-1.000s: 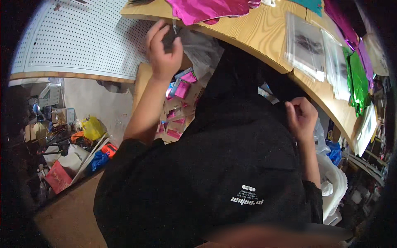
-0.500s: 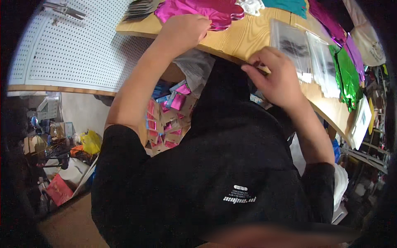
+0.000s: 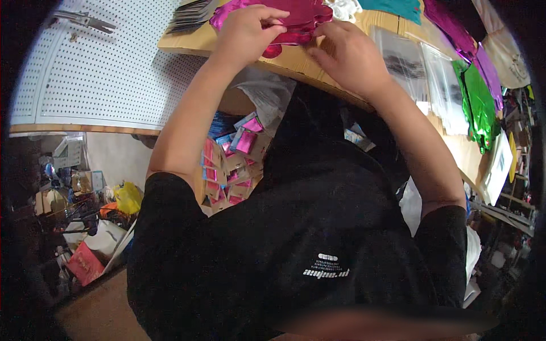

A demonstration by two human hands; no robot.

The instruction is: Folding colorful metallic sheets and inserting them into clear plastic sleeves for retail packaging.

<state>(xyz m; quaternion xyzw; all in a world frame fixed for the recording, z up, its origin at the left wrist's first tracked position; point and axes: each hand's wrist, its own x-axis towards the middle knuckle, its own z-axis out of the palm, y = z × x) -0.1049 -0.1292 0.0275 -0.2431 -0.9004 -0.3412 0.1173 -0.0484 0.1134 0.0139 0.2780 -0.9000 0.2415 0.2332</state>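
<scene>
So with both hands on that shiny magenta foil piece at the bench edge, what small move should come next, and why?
Probably a small pull of the magenta foil piece toward the body. The left hand pinches its near edge and the right hand presses beside it, but the piece lies partly at the top rim of the view, by the stack of dark cards on the wooden bench.

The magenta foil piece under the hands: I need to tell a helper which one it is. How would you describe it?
On the wooden table, between the left hand and right hand, lies the magenta foil piece. Unlike the green foil piece far right, both hands touch it.
</scene>
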